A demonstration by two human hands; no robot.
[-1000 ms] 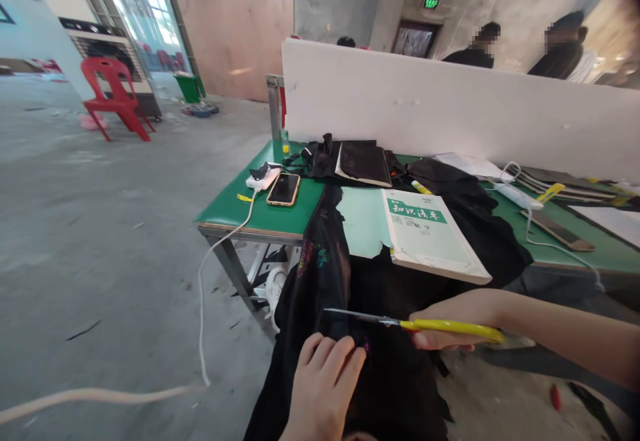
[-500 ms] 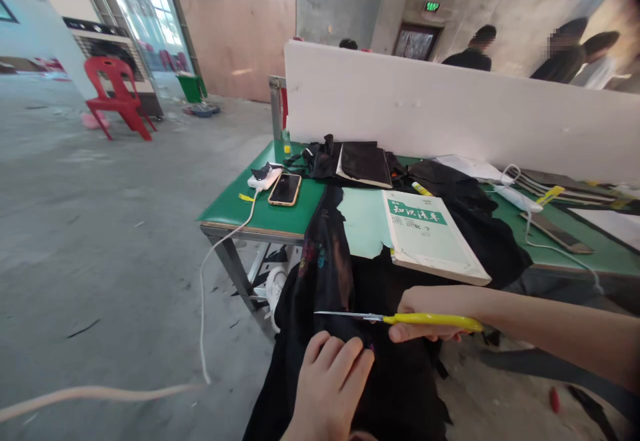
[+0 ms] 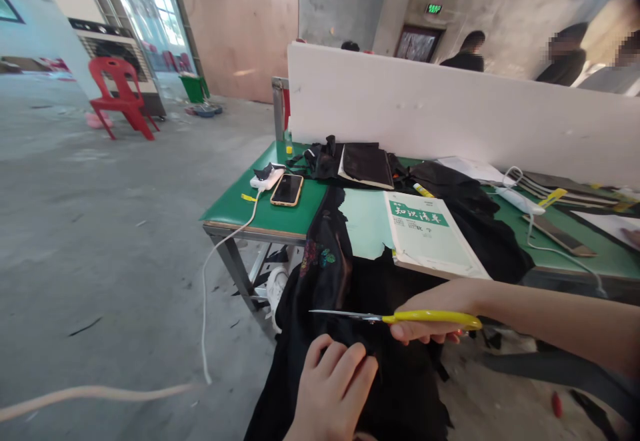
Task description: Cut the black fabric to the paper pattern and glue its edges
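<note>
A person's right hand is gripping yellow-handled scissors, holding the blades across black cloth that is hanging off a green table. The left hand is curling over the cloth beside them, probably steadying it; whether its hidden fingertips are pinching or pressing, one cannot tell.

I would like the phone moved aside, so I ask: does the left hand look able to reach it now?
Probably yes, if the left hand leaves the black cloth: nothing covers the phone. The scissors lie just ahead, so passing left of them seems safer.
</note>
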